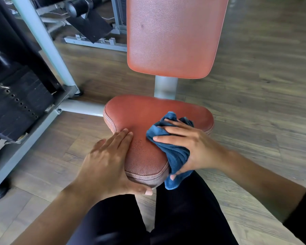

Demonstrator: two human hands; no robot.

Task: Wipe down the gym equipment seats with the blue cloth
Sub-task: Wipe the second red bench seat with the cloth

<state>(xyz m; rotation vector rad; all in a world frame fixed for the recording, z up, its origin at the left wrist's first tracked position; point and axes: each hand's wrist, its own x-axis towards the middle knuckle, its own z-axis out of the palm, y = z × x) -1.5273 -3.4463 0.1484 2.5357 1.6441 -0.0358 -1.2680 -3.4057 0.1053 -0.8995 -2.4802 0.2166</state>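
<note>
While right hand point(193, 147) is gripping bunched blue cloth point(177, 154), pressing it onto seat point(140, 112) front-right edge, left hand point(108, 161) is lying flat, fingers straight, steadying front-left. Wiping seemingly midway: speckles showing near front; backrest point(173, 36) likely waiting.

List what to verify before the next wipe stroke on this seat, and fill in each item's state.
1. Blue cloth held in the right hand: ok, fingers spread over it, thumb tucked under at the seat's edge.
2. Cloth pressed on the seat: ok, on its right front side.
3. Left hand steadying the seat: ok, flat on the left front edge, apart from the cloth.
4. Rear of the seat already wiped: cannot tell.
5. Backrest clean: not ok, a small dark spot shows on it.
</note>
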